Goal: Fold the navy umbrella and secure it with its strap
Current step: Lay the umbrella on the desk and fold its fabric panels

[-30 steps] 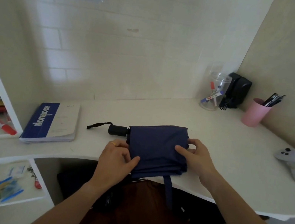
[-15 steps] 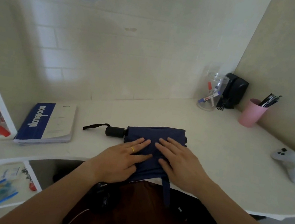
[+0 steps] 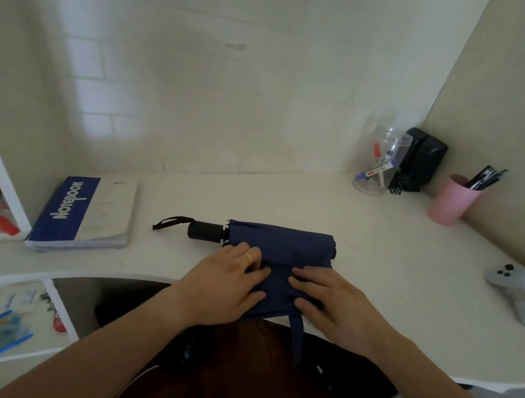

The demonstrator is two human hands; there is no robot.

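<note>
Both hands now lie flat on the navy umbrella (image 3: 279,254), where a second ago they pinched its near edge. My left hand (image 3: 226,283) and right hand (image 3: 337,307) have slid back toward six o'clock, each grip wide, fingers straight, pressing the folded canopy against the counter (image 3: 400,256). The black handle (image 3: 205,231) points to nine o'clock. I judge the fabric flattened for rolling; the strap (image 3: 297,340) dangles off the counter edge, unfastened.

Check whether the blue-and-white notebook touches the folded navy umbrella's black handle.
Apart. The head view shows bare white desk between the blue-and-white notebook and the black handle; only the handle's wrist loop reaches toward it, stopping short.
</note>
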